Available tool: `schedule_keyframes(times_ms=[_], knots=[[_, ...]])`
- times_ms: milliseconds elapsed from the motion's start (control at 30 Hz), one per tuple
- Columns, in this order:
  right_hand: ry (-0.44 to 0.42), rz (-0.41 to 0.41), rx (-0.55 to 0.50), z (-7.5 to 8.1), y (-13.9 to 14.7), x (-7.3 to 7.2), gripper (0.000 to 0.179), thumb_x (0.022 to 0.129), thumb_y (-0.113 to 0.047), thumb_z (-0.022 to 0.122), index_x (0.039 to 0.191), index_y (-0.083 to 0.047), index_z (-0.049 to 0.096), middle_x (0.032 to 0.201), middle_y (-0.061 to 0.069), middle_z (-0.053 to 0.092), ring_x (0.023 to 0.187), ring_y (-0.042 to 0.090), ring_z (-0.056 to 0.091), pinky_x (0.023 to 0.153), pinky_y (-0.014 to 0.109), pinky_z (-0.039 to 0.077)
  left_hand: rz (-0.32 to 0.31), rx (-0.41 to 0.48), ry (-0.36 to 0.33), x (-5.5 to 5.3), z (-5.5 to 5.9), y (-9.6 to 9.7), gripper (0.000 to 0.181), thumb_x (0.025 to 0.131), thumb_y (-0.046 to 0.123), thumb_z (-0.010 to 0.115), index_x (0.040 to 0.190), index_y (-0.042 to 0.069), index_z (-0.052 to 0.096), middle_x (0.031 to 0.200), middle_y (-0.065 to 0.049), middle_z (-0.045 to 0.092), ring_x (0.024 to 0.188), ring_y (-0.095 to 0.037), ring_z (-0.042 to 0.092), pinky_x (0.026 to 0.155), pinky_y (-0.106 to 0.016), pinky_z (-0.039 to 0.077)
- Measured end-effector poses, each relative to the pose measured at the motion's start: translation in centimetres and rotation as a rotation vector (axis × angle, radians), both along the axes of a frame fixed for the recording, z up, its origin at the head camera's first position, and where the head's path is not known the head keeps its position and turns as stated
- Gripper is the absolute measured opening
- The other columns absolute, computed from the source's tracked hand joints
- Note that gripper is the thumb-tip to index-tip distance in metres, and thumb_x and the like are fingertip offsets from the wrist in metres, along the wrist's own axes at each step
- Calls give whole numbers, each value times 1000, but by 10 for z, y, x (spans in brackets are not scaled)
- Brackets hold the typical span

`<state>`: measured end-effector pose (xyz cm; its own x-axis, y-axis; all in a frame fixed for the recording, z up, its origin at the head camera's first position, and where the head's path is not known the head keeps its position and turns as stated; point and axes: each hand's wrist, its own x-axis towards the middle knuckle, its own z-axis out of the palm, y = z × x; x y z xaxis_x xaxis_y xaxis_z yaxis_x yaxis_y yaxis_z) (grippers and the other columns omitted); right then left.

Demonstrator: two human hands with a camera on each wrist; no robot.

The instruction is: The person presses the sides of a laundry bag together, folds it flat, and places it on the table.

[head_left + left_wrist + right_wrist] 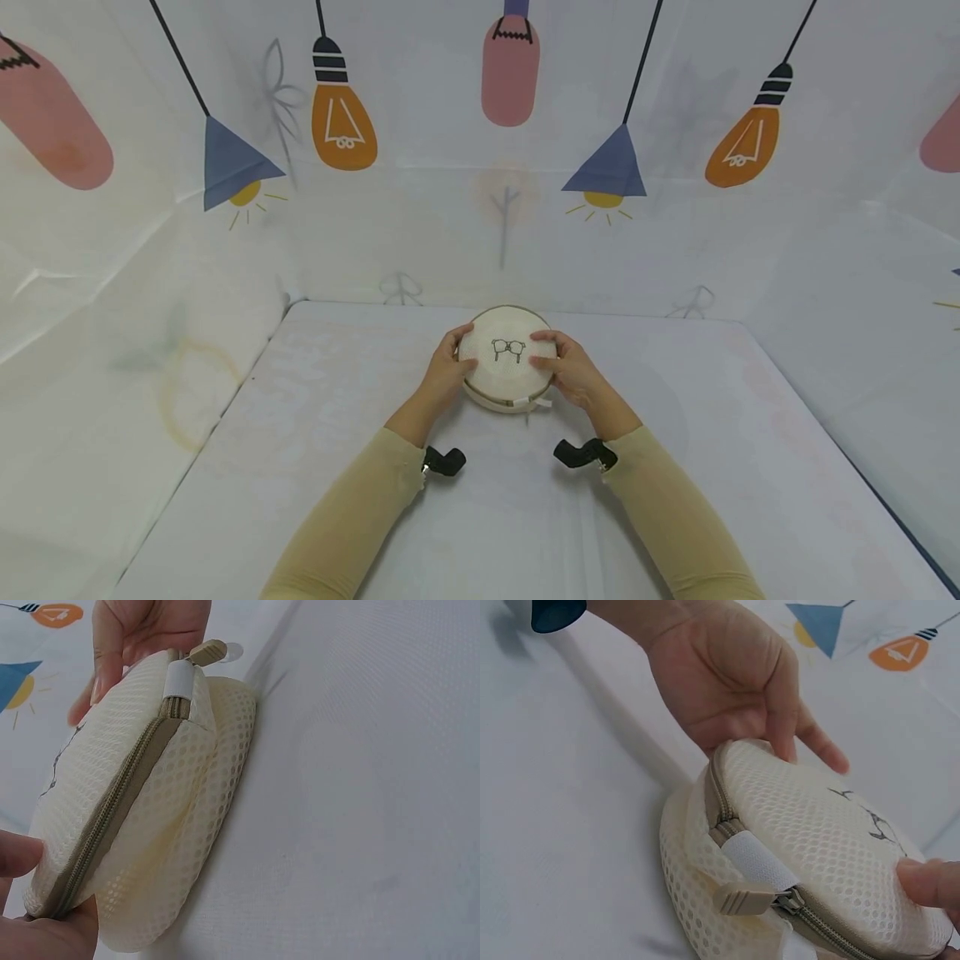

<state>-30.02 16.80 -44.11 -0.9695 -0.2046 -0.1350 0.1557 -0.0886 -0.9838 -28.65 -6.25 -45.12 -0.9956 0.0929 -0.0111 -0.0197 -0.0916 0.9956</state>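
Observation:
A round cream mesh laundry bag (504,383) with an eyeglasses print on its top rests on the table at mid-view. My left hand (446,372) grips its left side, thumb on top. From the right, my right hand (574,374) holds the opposite side, thumb and fingertips over the rim. A brown zipper (112,806) runs round the edge. Its beige pull tab (744,898) sticks out beside a white elastic band (759,859) on the side towards me. Below the zipper the mesh wall bulges and folds. Fingers under the bag are hidden.
The bag stands on a table with a white cover (480,517). White cloth walls (442,225) printed with lamps and bulbs rise behind it and at both sides. Black wrist mounts (585,454) jut inward from both sleeves.

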Motion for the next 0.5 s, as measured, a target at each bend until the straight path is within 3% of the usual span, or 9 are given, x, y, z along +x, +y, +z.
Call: schedule_keyframes(times_ms=[267,500], knots=[[-5,7,62,0,-2,2,40,92,9,63,129,-6,55,138,14,48,98,18,60,73,29,57,-6,-50,-2,-1,-6,-3,65,92,-16,54,150,9,40,166,-8,20,150,-27,23,117,-38,31],[-22,15,113,2,-2,3,40,92,9,64,129,-6,55,143,16,46,95,17,61,70,27,56,-1,-90,-33,-1,-9,-4,64,93,-13,56,150,13,43,163,-8,26,145,-28,35,112,-38,39]])
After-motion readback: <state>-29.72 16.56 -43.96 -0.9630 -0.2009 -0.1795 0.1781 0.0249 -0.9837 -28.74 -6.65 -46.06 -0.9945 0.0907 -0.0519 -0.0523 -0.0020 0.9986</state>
